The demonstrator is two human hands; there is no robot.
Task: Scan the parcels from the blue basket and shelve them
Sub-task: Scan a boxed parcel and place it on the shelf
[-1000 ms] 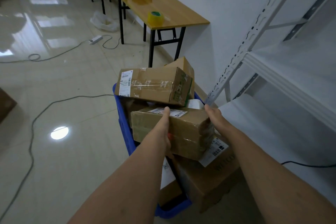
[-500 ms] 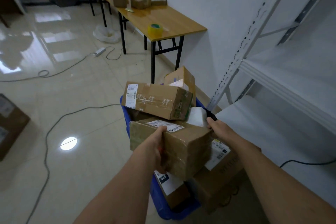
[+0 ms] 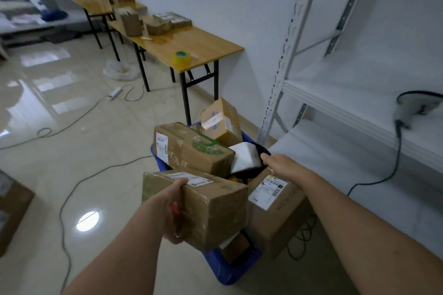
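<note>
- A brown cardboard parcel (image 3: 206, 208) with a white label on top is held up over the near end of the blue basket (image 3: 223, 268).
- The left hand (image 3: 173, 213) is wrapped round the parcel's left end, with the thumb on top beside the label.
- The right hand (image 3: 279, 163) is off that parcel. It is reached out over the basket, and its fingers are closed on something black beside a white padded packet (image 3: 245, 157).
- More boxes are piled in the basket: a long one with green print (image 3: 191, 148), a small taped one (image 3: 220, 122) behind it, and a big one with a barcode label (image 3: 275, 208) at the right.
- A barcode scanner (image 3: 417, 105) with a black cord is seen on the white shelf (image 3: 347, 108) to the right.
- A roll of yellow tape (image 3: 181, 57) is seen on the wooden desk (image 3: 203, 43) by the wall.
</note>
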